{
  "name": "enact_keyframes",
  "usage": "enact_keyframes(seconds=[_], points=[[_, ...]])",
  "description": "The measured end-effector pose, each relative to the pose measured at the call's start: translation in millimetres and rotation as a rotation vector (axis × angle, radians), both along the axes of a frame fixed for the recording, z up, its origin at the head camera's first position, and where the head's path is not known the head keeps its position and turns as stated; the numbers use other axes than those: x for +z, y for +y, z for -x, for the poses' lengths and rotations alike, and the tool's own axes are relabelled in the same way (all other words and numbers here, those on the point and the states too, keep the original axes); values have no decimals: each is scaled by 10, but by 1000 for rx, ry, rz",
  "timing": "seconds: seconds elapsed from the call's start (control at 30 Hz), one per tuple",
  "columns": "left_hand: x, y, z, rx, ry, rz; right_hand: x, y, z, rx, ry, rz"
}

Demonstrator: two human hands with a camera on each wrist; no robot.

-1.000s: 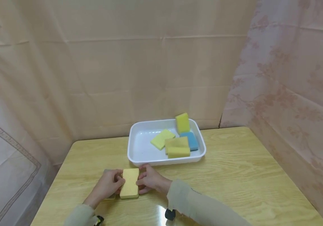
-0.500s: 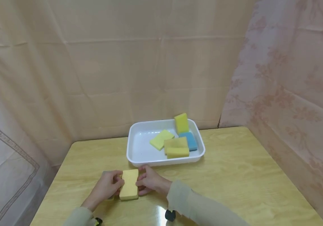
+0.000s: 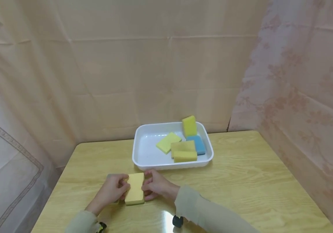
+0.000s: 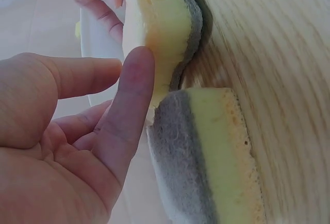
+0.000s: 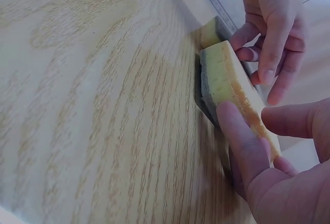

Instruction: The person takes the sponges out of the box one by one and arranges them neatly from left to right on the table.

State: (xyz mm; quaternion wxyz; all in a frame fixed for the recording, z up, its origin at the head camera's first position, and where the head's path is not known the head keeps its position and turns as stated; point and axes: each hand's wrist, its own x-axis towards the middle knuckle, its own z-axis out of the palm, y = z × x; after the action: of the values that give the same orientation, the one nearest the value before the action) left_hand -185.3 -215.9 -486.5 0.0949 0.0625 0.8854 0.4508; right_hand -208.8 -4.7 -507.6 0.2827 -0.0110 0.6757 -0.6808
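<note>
A light yellow scouring sponge (image 3: 135, 188) lies in front of the tray, its grey scouring layer (image 4: 192, 26) downward. My left hand (image 3: 112, 189) holds its left edge between thumb and fingers. On the opposite edge my right hand (image 3: 158, 186) pinches it, with one finger along the side and the thumb at the top face. A second sponge (image 4: 219, 152) rests on the table beside the first, its grey layer upward. In the head view my left hand mostly covers that second sponge.
Behind the hands stands a white tray (image 3: 136, 149) holding several sponges, among them a blue sponge (image 3: 196, 144) and a yellow sponge (image 3: 189, 126) leaning on the back right corner. A beige curtain (image 3: 120, 81) hangs behind the wooden table (image 3: 248, 181).
Both hands stay at the sponge's two sides, and the sponge hardly moves on the table. The head view shifts slightly. The tray's contents are unchanged.
</note>
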Motion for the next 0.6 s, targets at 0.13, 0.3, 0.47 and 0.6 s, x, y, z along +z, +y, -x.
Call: enact_keyframes(seconds=[0.13,0.3,0.47,0.6], points=[[8,2,8,-18,12,-2,24,12,-6,10,-1,11],[42,25,13,-19,8,19,16,8,-1,16,-2,17],[78,34,24,-6,1,43,20,16,-11,24,10,18],[106,60,21,-20,34,64,63,78,-34,58,33,-16]])
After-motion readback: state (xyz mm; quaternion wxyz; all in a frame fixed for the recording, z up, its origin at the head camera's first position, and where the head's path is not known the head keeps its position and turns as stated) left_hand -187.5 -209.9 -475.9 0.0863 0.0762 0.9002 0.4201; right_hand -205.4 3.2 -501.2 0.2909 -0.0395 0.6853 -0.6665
